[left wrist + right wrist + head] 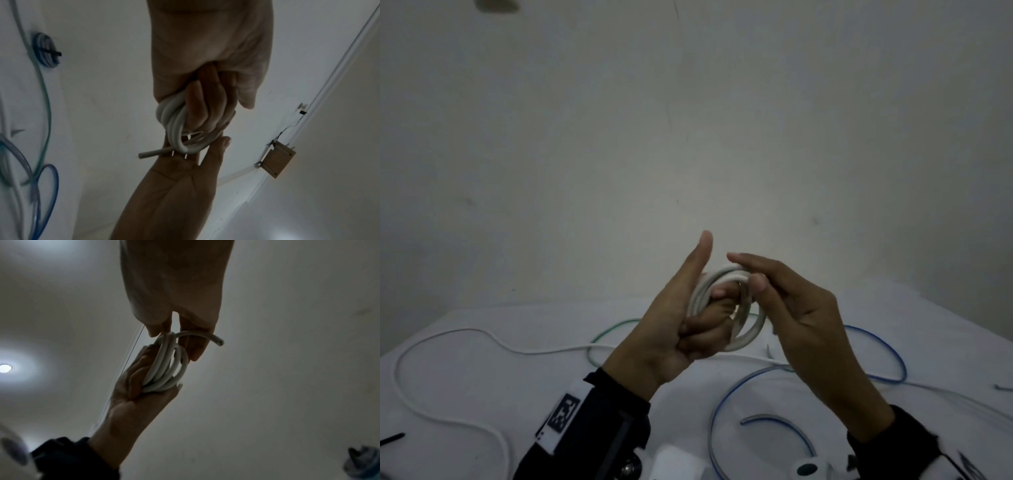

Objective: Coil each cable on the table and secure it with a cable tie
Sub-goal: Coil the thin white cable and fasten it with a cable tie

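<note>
A white cable (722, 294) is wound into a small coil of several loops and held up above the table. My left hand (688, 308) has its fingers curled through the coil and its thumb pointing up. In the left wrist view the coil (174, 123) wraps round those fingers, and a short loose end (152, 154) sticks out. My right hand (748, 270) pinches the coil's top right between thumb and fingers. The right wrist view shows that pinch on the coil (164, 366), with the cut end (213, 339) curving away.
On the white table (482, 377) lie a loose white cable (448, 334), a green cable (616, 329) and blue cables (887, 346). A black cable tie (392, 438) lies at the left edge. A blue coil (46, 50) bound with a black tie lies nearby.
</note>
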